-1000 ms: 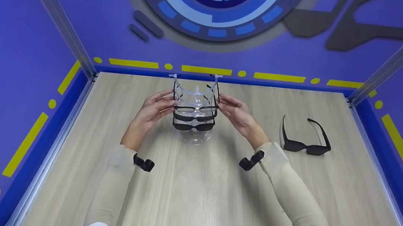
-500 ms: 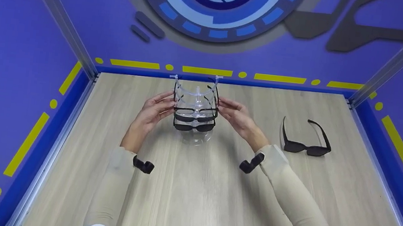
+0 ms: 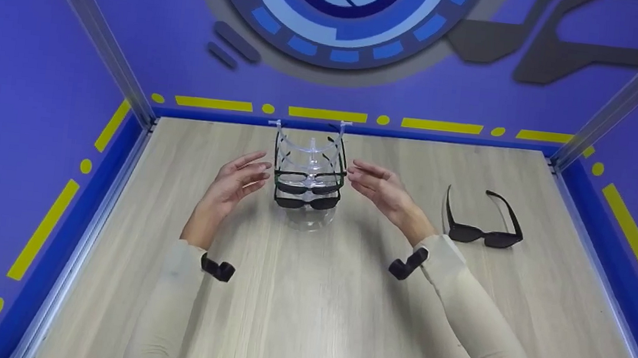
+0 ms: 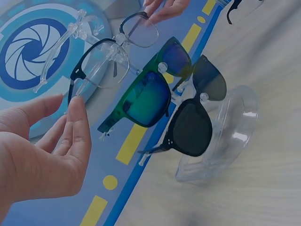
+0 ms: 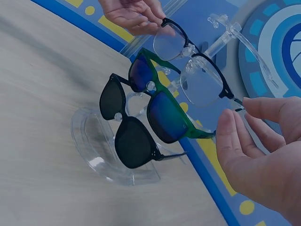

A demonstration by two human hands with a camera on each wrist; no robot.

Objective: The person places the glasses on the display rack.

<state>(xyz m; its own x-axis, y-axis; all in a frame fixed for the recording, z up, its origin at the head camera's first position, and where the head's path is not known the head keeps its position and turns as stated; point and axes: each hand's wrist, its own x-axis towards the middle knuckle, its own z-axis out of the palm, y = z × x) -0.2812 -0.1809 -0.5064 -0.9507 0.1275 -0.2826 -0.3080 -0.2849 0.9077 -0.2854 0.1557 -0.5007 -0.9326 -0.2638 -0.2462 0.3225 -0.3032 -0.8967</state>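
Several pairs of glasses hang one above another on a clear plastic display stand (image 3: 306, 220). Topmost are clear-lens glasses (image 4: 104, 63) with a dark upper frame. Below them sit green-framed sunglasses (image 5: 164, 115) with blue-green mirror lenses, then black sunglasses (image 3: 306, 202) at the bottom. My left hand (image 3: 230, 184) is beside the stand's left side, fingers extended, a small gap from the frames in the head view. On the other side my right hand (image 3: 384, 192) mirrors it, fingertips close to the temple of the upper glasses. Both hands hold nothing.
Another pair of black sunglasses (image 3: 485, 235) lies on the wooden table (image 3: 304, 320) to the right, temples unfolded toward the back. Blue-purple panels (image 3: 134, 17) with metal corner posts enclose the table at the back and both sides.
My fingers have let go of the upper glasses at both sides. The left hand has moved slightly left, the right hand slightly right; the glasses stay on the stand.
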